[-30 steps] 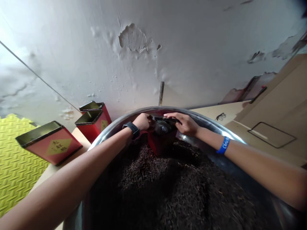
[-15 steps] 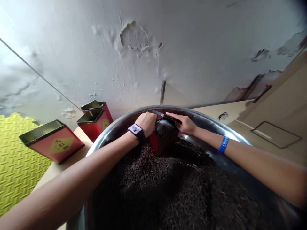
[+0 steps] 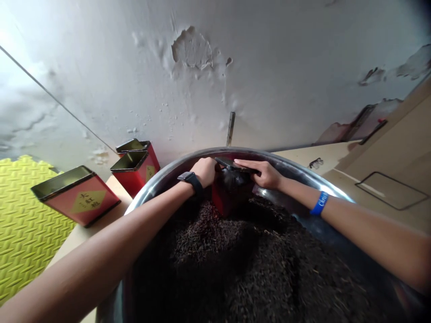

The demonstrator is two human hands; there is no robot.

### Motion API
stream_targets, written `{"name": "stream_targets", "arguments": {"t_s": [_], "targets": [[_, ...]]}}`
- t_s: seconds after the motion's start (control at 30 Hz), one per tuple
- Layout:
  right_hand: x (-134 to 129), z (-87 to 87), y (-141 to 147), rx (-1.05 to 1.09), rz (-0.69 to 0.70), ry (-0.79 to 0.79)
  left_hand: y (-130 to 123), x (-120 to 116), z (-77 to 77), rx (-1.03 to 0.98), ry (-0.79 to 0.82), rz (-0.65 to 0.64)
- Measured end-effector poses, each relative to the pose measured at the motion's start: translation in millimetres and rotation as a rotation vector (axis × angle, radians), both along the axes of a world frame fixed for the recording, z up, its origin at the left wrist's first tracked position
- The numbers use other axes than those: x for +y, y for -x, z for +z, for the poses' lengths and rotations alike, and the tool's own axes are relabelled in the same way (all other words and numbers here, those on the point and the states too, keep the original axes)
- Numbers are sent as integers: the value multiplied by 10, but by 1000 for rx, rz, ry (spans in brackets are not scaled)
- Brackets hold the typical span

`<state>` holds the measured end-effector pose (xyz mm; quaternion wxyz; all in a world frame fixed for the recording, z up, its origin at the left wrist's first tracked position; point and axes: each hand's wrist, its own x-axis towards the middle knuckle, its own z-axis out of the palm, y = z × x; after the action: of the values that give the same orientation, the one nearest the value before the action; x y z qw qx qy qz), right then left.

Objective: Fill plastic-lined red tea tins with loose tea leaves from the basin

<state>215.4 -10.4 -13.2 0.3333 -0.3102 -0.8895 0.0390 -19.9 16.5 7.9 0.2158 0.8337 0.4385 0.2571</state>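
Observation:
A red tea tin (image 3: 225, 197) stands in the dark loose tea leaves (image 3: 259, 269) near the far wall of a large metal basin (image 3: 158, 179). Clear plastic (image 3: 234, 180) shows at its mouth. My left hand (image 3: 204, 171), with a black watch on the wrist, is closed at the tin's upper left edge; its fingertips are hidden. In my right hand (image 3: 267, 174) is a dark flat lid (image 3: 235, 165), tilted over the tin's top, with fingers along its upper face and the thumb below.
Several open red tins, one nearest (image 3: 84, 197), stand on the pale table (image 3: 76, 240) left of the basin. A yellow foam mat (image 3: 27, 229) lies beyond. Glasses (image 3: 315, 163) rest on the table at right, near a cardboard box (image 3: 400, 148). A peeling wall (image 3: 269, 80) closes the back.
The lid lies slightly flatter over the tin. My left wrist has turned a little, so the watch face looks dark. The whole view has shifted slightly.

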Motion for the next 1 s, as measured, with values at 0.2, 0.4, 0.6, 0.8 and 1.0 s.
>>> {"name": "stream_targets", "arguments": {"t_s": [0.2,0.4,0.6,0.8,1.0], "targets": [[5,-36,5,-33,46,9,99,105,-2,26,237,98],[3,-34,45,27,24,71,234,214,68,-174,654,-155],[-59,-26,114,30,35,66,122,153,11,-185,538,-38],[-94,-11,137,-32,30,17,90,196,-39,98,456,-215],[-151,-4,247,-212,-20,-174,121,287,-98,231,344,-268]]}}
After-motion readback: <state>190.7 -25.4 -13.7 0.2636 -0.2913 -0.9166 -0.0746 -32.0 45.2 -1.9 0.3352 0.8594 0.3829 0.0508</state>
